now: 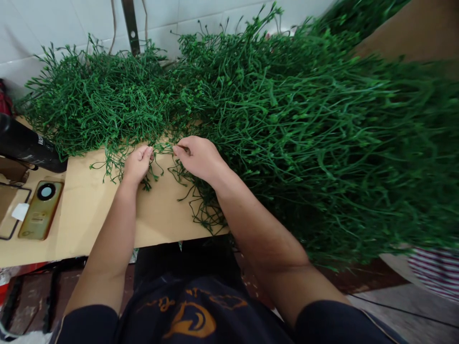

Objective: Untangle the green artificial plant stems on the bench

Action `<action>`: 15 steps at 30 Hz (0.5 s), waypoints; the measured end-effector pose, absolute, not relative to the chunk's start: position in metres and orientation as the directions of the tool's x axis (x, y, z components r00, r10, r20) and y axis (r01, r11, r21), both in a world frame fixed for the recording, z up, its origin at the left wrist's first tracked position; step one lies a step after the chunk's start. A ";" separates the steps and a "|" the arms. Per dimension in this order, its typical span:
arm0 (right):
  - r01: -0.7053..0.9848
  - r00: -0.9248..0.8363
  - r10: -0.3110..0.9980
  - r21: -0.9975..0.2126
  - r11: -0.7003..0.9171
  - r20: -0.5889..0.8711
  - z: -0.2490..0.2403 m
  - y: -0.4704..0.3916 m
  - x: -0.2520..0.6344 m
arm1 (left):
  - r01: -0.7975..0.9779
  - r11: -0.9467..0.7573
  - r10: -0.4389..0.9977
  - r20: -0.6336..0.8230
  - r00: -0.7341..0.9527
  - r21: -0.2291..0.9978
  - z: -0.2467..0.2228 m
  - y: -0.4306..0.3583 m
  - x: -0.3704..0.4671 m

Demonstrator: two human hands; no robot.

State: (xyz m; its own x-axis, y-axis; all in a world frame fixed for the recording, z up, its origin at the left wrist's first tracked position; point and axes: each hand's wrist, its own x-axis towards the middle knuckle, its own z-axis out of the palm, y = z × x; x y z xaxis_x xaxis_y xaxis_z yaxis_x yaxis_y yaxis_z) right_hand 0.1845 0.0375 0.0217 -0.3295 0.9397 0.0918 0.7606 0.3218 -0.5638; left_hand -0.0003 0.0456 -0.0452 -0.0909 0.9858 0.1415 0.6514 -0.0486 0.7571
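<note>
Thin green plastic stems with small branched tips form a large tangled pile [294,119] at the centre and right, and a smaller heap [103,95] at the back left. My left hand [138,164] is closed in a pinch on green stems, some of which hang below it over the cardboard [161,210]. Just to its right, my right hand [197,155] pinches stems at the edge of the large pile, thumb against the curled fingers. A few stems span the small gap between both hands.
On the left lie a black bottle [28,143], a gold phone [41,210] and a black frame [14,210]. Behind the heaps rises a tiled wall [64,24] with a metal strip [129,24]. Striped cloth [433,270] shows at the lower right.
</note>
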 end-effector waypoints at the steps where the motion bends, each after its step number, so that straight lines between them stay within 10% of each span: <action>1: 0.775 -0.313 0.942 -0.542 0.326 0.120 0.022 0.037 0.185 | 0.667 -0.041 0.988 0.128 -0.082 0.744 -0.044 0.045 0.000; 15: 0.507 -0.534 0.734 -0.536 0.675 0.420 0.026 0.007 0.189 | 0.832 0.056 0.980 0.128 -0.151 0.552 -0.041 0.046 0.003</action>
